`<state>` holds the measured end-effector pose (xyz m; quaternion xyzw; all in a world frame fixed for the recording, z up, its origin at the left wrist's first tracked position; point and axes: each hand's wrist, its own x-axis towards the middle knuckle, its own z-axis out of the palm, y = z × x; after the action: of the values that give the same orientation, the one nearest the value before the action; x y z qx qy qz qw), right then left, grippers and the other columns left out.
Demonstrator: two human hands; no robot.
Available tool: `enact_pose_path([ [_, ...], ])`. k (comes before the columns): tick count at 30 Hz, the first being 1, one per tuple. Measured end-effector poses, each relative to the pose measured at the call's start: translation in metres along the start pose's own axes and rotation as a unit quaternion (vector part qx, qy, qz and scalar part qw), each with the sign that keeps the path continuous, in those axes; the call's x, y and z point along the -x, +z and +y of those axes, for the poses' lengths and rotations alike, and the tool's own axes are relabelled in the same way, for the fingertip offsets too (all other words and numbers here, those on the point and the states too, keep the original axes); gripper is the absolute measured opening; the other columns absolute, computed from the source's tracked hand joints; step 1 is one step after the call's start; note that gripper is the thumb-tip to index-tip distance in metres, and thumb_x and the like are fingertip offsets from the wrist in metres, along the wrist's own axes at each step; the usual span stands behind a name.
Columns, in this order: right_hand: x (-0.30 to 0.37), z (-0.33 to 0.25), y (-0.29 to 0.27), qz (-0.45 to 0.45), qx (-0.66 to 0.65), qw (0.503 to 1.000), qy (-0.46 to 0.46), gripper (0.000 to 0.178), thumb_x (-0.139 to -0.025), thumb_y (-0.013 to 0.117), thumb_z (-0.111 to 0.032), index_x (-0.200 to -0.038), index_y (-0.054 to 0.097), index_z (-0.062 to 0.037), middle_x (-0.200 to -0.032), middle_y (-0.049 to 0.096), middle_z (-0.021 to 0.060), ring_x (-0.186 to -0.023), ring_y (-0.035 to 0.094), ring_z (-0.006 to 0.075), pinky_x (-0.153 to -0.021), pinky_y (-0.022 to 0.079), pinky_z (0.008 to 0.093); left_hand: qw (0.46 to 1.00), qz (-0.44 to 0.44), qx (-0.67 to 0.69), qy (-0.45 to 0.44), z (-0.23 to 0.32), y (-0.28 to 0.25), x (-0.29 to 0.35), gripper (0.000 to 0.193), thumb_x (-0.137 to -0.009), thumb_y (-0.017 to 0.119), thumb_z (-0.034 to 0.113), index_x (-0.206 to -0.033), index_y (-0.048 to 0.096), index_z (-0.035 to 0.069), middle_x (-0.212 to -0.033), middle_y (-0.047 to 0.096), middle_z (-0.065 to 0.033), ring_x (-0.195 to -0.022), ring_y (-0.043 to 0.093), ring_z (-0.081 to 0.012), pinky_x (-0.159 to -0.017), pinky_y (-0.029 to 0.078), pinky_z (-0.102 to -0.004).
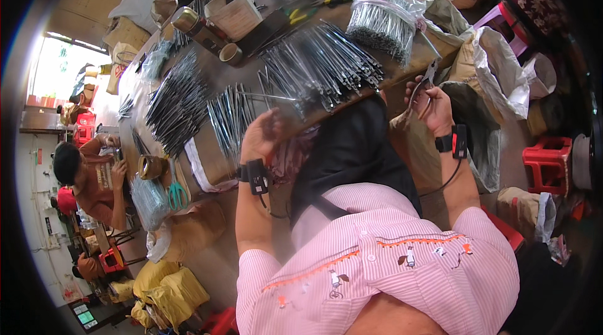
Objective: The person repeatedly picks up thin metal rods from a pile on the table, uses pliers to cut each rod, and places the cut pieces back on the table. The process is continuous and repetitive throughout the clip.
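Observation:
My right hand [438, 111] is closed round the handles of metal pliers [431, 75], held up past the table's right edge with the jaws pointing away from me. A thin pale strip [431, 45] shows just beyond the jaws; I cannot tell whether they touch it. My left hand [262, 133] is at the near table edge, its fingers smeared by motion, so what they hold is unclear. Close by it lie a small row of thin metal rods [231, 115] and a larger spread of shiny metal rods [323, 65].
A plastic-wrapped rod bundle [382, 21] stands at the table's far right. Dark rods [179, 102], a cardboard box [233, 15] and a tape roll [230, 54] lie on the table [383, 77]. Co-workers sit left [100, 178] and far side. Open sacks [493, 71] and a red stool [548, 162] stand right.

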<state>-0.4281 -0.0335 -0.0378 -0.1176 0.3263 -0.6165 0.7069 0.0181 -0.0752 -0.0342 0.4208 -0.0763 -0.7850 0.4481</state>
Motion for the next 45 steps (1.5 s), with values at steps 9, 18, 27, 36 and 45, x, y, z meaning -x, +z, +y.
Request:
enact_pose_path([
  [9,-0.067,-0.02,0.009,0.105,0.273,0.935,-0.203,0.008,-0.078,0.063,-0.004,-0.085,0.06,-0.0014,-0.068,0.06,0.0054,-0.057,0.057,0.0159,-0.055,0.047,0.0291,0.996,-0.083,0.029,-0.033,-0.006,0.067,0.031,0.027,-0.094,0.057,0.013,-0.114,0.055,-0.005,-0.081,0.057,-0.0033,-0.07,0.053,-0.0108,-0.057,0.049,-0.0187],
  [18,-0.111,-0.041,0.014,0.165,0.467,0.844,-0.205,0.02,-0.074,0.07,-0.005,-0.087,0.055,-0.0027,-0.065,0.056,0.0035,-0.051,0.053,0.0133,-0.046,0.044,0.0286,1.0,-0.007,0.003,-0.008,-0.033,0.073,0.063,0.026,-0.091,0.061,0.015,-0.111,0.058,-0.001,-0.078,0.057,-0.0029,-0.069,0.055,-0.0142,-0.058,0.048,-0.0224],
  [27,-0.089,-0.052,-0.003,0.161,0.334,0.92,-0.129,0.016,-0.074,0.069,-0.002,-0.085,0.058,0.0015,-0.068,0.059,0.0064,-0.055,0.057,0.0183,-0.051,0.048,0.0308,0.996,-0.029,-0.076,0.041,-0.048,0.056,0.1,0.023,-0.088,0.062,0.008,-0.11,0.06,0.001,-0.084,0.065,-0.0079,-0.079,0.064,-0.018,-0.062,0.051,-0.0237],
  [36,-0.092,-0.077,0.007,-0.062,0.024,0.994,0.081,0.014,-0.093,0.054,-0.015,-0.094,0.059,-0.0017,-0.077,0.061,0.0064,-0.073,0.061,0.0211,-0.065,0.052,0.0331,0.986,-0.105,-0.114,0.068,-0.053,0.063,0.105,0.035,-0.083,0.065,0.003,-0.117,0.055,0.002,-0.088,0.064,-0.0091,-0.072,0.064,-0.0171,-0.056,0.049,-0.0206],
  [45,-0.066,-0.047,0.022,-0.099,0.149,0.978,0.103,0.01,-0.09,0.058,-0.013,-0.09,0.059,-0.0032,-0.08,0.064,0.0072,-0.069,0.063,0.018,-0.066,0.053,0.0307,0.99,-0.065,-0.119,0.032,-0.064,0.075,0.104,0.03,-0.083,0.064,0.007,-0.112,0.058,0.001,-0.097,0.065,-0.012,-0.086,0.067,-0.0233,-0.067,0.053,-0.0238],
])
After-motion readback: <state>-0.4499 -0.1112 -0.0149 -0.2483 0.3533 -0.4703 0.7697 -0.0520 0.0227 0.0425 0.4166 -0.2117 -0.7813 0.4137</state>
